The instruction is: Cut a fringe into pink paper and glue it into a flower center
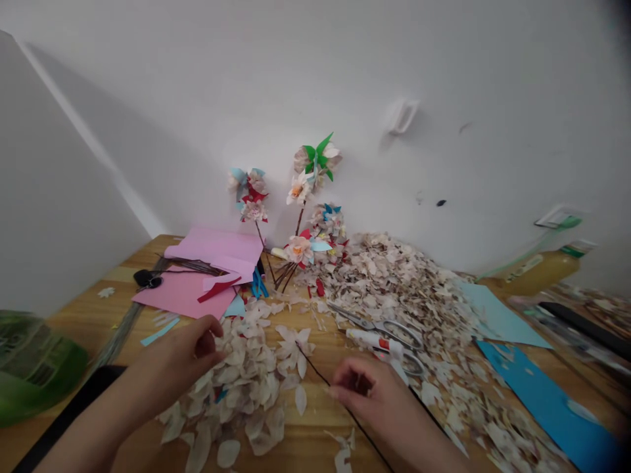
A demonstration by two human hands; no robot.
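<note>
Flagging snag risk: right grip pinching thin black wire over the tabletop, a careless tug could drag the loose pale petals beside the half-curled left grip, its hold unclear

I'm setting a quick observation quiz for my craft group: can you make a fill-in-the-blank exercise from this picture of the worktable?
1. The right hand is closest to a thin ____ wire.
2. Beyond the left hand and the petals lie ____ paper sheets.
3. Paper flowers on stems stand in front of the ____.

Missing words: black; pink; wall.
</note>
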